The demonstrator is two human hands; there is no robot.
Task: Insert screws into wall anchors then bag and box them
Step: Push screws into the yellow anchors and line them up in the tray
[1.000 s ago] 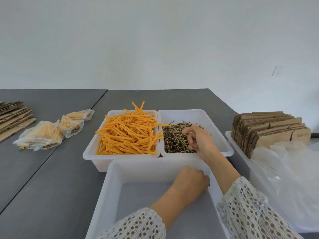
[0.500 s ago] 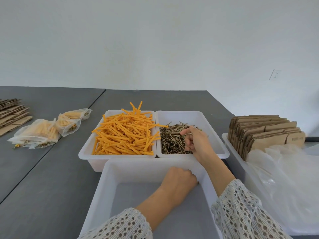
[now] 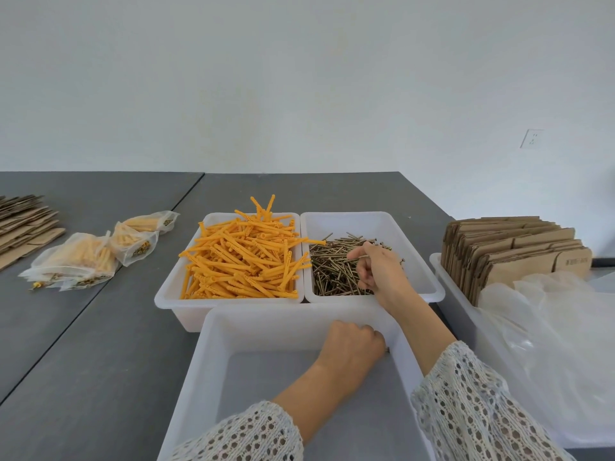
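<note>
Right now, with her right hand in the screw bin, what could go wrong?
1. The right hand pinches one thin screw over the loose screws; it could slip or snag others.
2. Orange anchors are heaped above their bin's rim, one poking over the screw bin; a brush may spill or mix them.
3. The left hand is curled; its contents are hidden.

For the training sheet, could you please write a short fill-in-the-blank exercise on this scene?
1. The right hand pinches a ____ over the screw bin.
2. The anchors are coloured ____.
3. The left hand rests in the ____ bin.
4. The filled bags lie to the ____ of the bins.

Missing words: screw; orange; empty; left
</note>
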